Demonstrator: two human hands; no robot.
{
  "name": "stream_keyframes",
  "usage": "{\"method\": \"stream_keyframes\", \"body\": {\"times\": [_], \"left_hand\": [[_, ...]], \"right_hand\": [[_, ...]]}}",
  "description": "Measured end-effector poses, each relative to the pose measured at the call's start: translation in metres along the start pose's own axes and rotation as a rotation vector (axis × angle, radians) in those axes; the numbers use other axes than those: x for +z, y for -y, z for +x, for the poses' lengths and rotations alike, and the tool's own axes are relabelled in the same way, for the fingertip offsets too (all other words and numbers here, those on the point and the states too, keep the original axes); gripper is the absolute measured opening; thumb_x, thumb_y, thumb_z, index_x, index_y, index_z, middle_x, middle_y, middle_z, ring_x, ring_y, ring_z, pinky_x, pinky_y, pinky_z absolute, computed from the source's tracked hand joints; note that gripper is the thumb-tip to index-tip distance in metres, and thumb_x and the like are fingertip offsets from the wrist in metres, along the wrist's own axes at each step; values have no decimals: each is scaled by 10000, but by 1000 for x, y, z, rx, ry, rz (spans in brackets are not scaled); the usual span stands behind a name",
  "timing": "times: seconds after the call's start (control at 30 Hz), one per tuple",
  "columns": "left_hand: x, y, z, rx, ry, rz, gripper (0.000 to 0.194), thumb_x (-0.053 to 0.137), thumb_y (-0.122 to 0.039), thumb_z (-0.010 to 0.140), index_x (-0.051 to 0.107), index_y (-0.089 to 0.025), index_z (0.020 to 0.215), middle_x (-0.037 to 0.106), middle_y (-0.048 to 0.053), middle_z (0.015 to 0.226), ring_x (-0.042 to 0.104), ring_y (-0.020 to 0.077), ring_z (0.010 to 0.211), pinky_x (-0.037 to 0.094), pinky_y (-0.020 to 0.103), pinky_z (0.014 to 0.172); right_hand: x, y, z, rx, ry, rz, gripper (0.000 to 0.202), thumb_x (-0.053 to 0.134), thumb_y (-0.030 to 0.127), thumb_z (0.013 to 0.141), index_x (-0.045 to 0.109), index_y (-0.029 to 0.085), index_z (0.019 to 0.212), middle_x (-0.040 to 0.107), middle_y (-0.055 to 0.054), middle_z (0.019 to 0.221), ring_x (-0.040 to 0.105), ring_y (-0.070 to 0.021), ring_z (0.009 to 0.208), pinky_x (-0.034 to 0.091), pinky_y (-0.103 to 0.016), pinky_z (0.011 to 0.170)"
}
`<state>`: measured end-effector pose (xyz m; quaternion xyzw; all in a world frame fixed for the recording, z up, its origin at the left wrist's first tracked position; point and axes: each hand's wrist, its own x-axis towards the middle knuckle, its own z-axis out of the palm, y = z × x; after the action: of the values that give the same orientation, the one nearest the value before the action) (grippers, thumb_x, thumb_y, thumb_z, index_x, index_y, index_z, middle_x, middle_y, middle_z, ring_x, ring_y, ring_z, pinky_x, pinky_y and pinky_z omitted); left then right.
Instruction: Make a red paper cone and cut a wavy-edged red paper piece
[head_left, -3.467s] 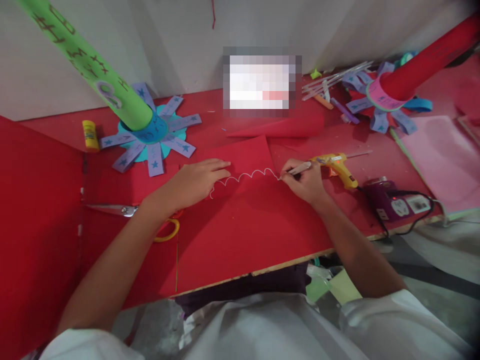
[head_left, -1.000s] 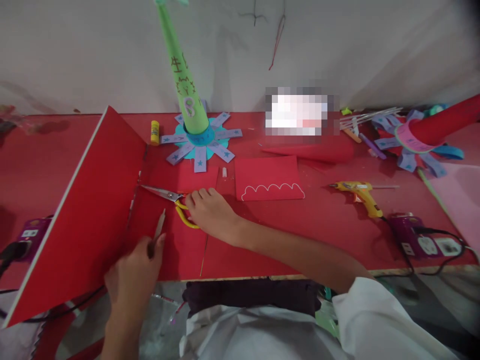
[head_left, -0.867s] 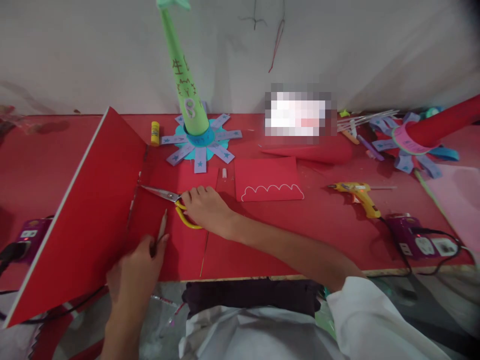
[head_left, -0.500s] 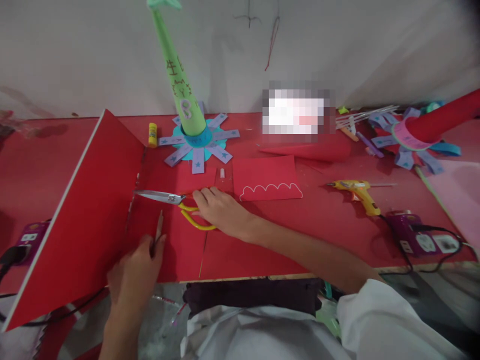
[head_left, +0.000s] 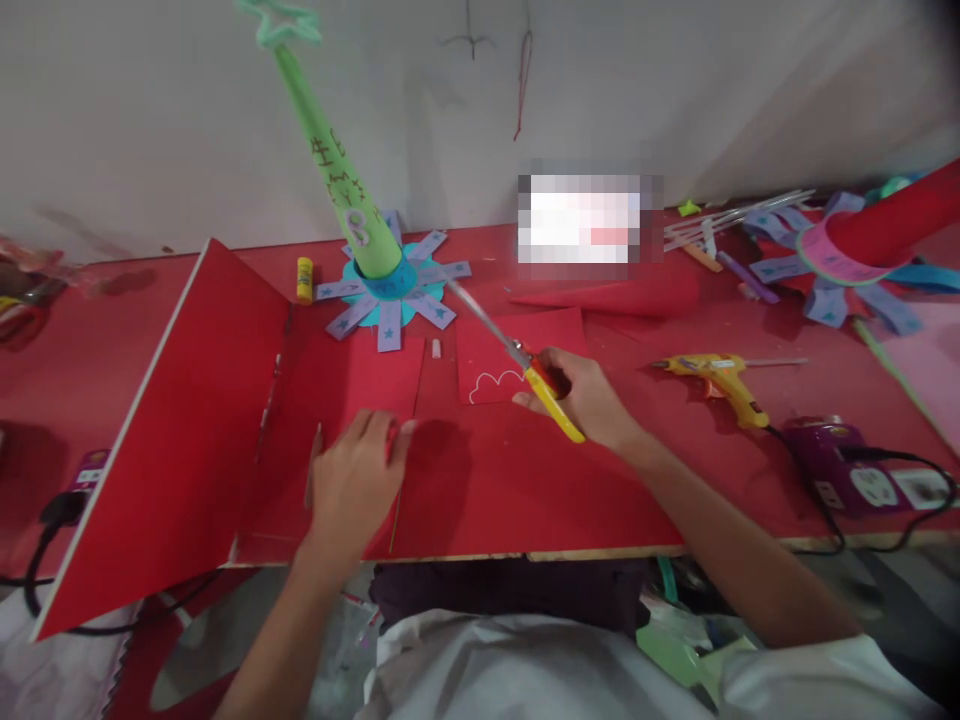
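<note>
In my right hand [head_left: 589,400] is a pair of scissors [head_left: 525,358] with yellow and red handles, lifted over the table, the blades pointing up and left. Below them lies a red paper [head_left: 510,345] with a white scalloped outline, partly covered by the hand and handles. My left hand [head_left: 356,470] is low over the red folded board [head_left: 337,385], thumb apart from the fingers, with nothing seen in it. A pencil [head_left: 313,465] lies just left of that hand, partly hidden. One panel of the board stands tilted up at the left.
A green paper cone [head_left: 349,190] on a blue base with lilac strips stands behind, beside a glue stick [head_left: 304,280]. At right lie a yellow glue gun [head_left: 716,378], a purple power strip [head_left: 832,460] and a red cone [head_left: 900,235]. A rolled red paper [head_left: 622,297] lies at the back.
My right hand has lifted the scissors off the board and carried them right, over the outlined paper. My left hand has let go of the pencil and moved right.
</note>
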<state>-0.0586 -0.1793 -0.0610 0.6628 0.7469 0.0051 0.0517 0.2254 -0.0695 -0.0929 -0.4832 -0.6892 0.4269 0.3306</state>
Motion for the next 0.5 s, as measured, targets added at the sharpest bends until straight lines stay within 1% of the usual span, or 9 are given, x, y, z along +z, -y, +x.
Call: {"method": "stream_keyframes", "body": {"times": [0.07,0.1,0.17,0.23,0.3,0.37,0.43,0.47,0.5], "left_hand": [[7,-30,24,53,58,23,442,442,-526,1136,679,-158,1201,728,171,1204,753,319,989,513,355,728],[10,-44,35,68,50,25,497,455,-577,1124,668,-143,1239,707,196,1248,754,336,1018,533,361,723],[17,-66,55,87,17,33,543,472,-601,1113,644,-117,1289,667,246,1347,745,372,1115,577,380,732],[24,-80,68,104,-18,37,567,490,-609,1104,620,-104,1328,623,287,1458,707,411,1247,616,407,754],[29,-85,76,122,-39,24,612,502,-641,1090,602,-98,1354,546,313,1578,637,438,1385,645,435,801],[35,-83,78,129,-50,-4,647,519,-662,1077,583,-96,1384,520,317,1611,609,442,1431,659,451,832],[41,-78,77,162,-95,-40,651,548,-646,1072,563,-100,1426,569,305,1559,621,427,1422,661,462,878],[43,-75,76,208,-132,-53,634,565,-619,1075,559,-104,1444,599,293,1524,625,415,1420,655,471,927],[45,-71,75,285,-166,-55,598,576,-577,1083,566,-107,1452,625,282,1494,629,402,1417,638,483,993]], "right_hand": [[-6,-6,0,25,-46,45,559,844,679,786,489,249,751,409,69,638,369,-115,563,308,-271,515],[-8,-8,0,34,-57,67,566,831,693,790,483,249,750,407,69,639,371,-116,570,314,-269,518],[-9,-10,-1,38,-61,79,578,822,711,778,477,248,743,405,70,642,363,-113,578,319,-265,525],[-8,-11,-2,26,-41,58,577,826,712,755,487,245,741,396,75,635,332,-108,572,306,-263,525],[-7,-12,-3,9,-26,26,552,816,694,759,497,244,747,399,76,627,319,-108,566,294,-262,527],[-6,-14,-3,-27,-27,-28,497,788,644,796,495,245,752,429,67,625,333,-114,571,299,-264,541],[-6,-18,-2,-79,-47,-113,419,744,549,845,471,248,742,475,52,637,360,-123,584,306,-268,567],[-6,-20,-1,-103,-59,-156,378,726,496,857,464,249,743,501,44,649,379,-128,591,307,-271,578],[-7,-23,-1,-119,-69,-193,336,712,448,861,464,250,750,526,36,662,400,-133,597,309,-274,586]]}}
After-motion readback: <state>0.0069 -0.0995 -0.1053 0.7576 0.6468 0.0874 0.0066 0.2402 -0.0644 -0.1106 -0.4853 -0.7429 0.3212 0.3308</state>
